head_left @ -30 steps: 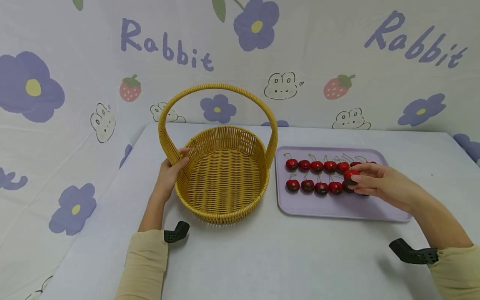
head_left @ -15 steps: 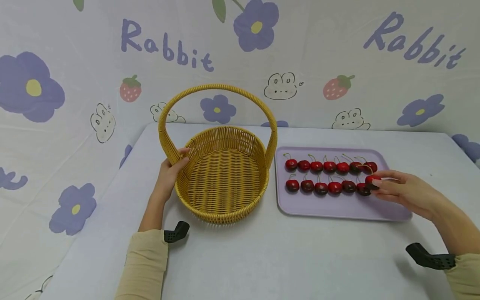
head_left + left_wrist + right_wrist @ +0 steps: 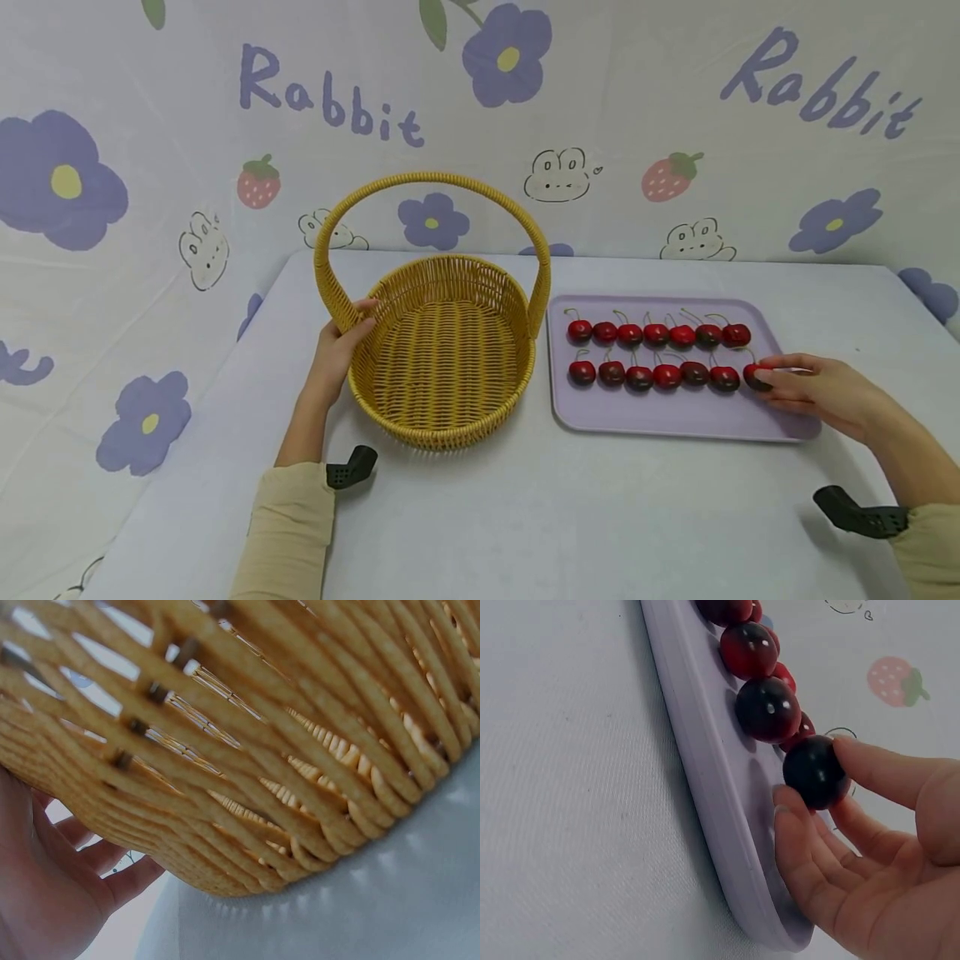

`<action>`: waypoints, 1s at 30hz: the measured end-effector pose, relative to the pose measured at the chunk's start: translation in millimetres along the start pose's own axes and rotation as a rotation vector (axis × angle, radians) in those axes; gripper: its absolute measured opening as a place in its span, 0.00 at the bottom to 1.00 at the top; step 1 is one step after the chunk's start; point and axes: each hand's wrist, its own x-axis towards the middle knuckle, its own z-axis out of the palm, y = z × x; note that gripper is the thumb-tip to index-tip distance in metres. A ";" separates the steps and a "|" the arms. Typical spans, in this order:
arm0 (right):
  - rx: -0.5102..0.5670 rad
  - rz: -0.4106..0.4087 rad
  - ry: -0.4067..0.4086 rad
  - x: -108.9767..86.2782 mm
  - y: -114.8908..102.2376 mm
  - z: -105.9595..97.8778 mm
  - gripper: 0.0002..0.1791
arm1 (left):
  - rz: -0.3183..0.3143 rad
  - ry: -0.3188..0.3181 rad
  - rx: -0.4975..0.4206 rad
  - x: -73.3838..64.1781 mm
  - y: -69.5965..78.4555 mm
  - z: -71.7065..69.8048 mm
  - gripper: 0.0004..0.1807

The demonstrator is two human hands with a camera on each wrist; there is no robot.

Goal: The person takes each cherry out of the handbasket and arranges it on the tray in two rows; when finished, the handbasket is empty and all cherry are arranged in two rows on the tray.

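Note:
My left hand [image 3: 335,350] grips the yellow wicker basket [image 3: 442,436] at its left side, where the tall handle meets the rim, with the thumb over the rim. The left wrist view shows the woven wall [image 3: 247,772] close up, the hand at lower left. Thumb and fingers of my right hand [image 3: 832,392] pinch a dark red cherry [image 3: 756,377] at the right end of the front row, over the lilac tray [image 3: 675,417]. That cherry [image 3: 815,774] sits between thumb and fingertips in the right wrist view, beside a neighbouring dark cherry [image 3: 768,710].
Two rows of several stemmed cherries lie on the tray, a back row [image 3: 656,335] and a front row [image 3: 639,377]. The tray stands just right of the basket on a white-covered table [image 3: 525,517]. A patterned cloth [image 3: 480,125] hangs behind.
My right hand has carried the cherry rightward, then lowered it toward the tray at the right end of the front row. My left hand stays on the basket.

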 end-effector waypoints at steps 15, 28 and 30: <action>-0.233 0.065 0.087 1.5 -8.9 7.3 0.38 | 0.003 -0.001 -0.008 0.3 -0.9 0.6 0.23; -0.281 0.071 0.114 -0.6 -7.9 2.7 0.40 | -0.003 0.000 -0.009 1.3 -2.7 0.7 0.23; -0.284 0.078 0.122 -1.4 -7.4 0.9 0.42 | 0.002 -0.002 -0.007 1.8 -3.3 0.1 0.23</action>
